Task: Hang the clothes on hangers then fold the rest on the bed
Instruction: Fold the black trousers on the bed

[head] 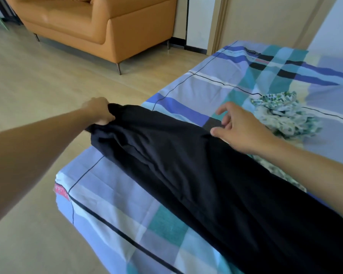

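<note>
A dark garment (196, 175) lies stretched across the bed (111, 196), centre to 4 o'clock. Left hand (99, 111), at 10 o'clock, grips its end, prob. pulling it taut for folding; right hand (240, 129), fingers spread, hovers w/ thumb touching fabric. Floral cloth (285, 113) bunched at 2 o'clock.

Long garment (206, 184) lies across the bed (115, 194), running from the near right to the bed's left edge. Left hand (99, 110) grips the garment's far end right at that left edge, above the floor (38, 76). Right hand (240, 131) is over the garment's right side, fingers spread. Crumpled cloth (285, 113) sits on the bed just right of the right hand, towards the far edge. Sofa (99, 26) stands on the floor, behind and left of the bed, well apart.
</note>
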